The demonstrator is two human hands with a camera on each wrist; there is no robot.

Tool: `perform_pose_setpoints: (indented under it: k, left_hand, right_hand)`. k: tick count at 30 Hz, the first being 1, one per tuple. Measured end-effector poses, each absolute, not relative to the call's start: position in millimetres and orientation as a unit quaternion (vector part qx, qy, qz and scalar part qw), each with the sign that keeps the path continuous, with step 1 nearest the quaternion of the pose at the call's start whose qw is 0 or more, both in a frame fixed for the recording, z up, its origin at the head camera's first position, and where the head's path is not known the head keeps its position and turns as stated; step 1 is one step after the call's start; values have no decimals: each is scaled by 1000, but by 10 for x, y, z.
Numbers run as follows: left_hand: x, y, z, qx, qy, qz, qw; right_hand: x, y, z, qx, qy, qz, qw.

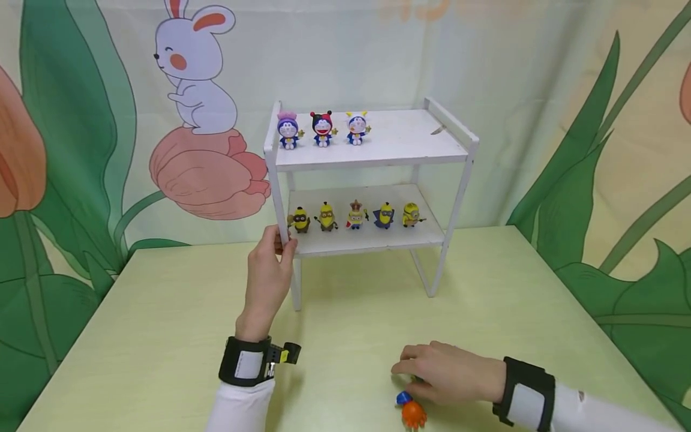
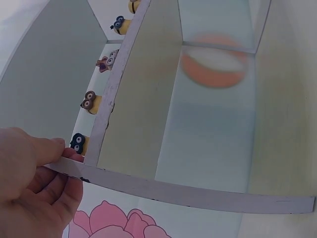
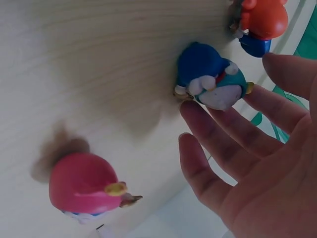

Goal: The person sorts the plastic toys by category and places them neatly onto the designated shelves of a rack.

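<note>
My left hand (image 1: 272, 270) grips the left front post of a small white two-tier shelf (image 1: 372, 247) at lower-board height; in the left wrist view its thumb and fingers wrap the shelf's frame (image 2: 198, 195). Low over the table, my right hand (image 1: 450, 372) has its fingers loosely bent and spread. In the right wrist view its fingertips are right at a blue and teal figurine (image 3: 198, 62), mostly hidden under the hand from above. An orange figurine with a blue part (image 1: 414, 414) lies just in front of that hand. A pink-hooded figurine (image 3: 81, 181) also shows there.
Three blue-and-white cat figurines (image 1: 323, 132) stand along the left of the upper board. Several yellow goggled figurines (image 1: 326, 217) line the lower board. The shelf stands on a pale yellow table (image 1: 178, 336), before a cloth backdrop printed with a rabbit (image 1: 202, 78) and plants.
</note>
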State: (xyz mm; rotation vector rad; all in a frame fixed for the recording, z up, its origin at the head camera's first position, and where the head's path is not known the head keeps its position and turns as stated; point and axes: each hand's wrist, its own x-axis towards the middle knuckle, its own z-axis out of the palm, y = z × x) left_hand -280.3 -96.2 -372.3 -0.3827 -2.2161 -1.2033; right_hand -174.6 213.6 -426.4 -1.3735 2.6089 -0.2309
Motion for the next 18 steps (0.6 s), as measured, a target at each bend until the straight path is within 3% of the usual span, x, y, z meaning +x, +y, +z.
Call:
perform_pose_setpoints:
  k: [18]
  left_hand:
    - [-2802, -974, -3720, -142, -832, -452, 290]
  right_hand:
    - [-1814, 2160, -4227, -429, 870, -139, 202]
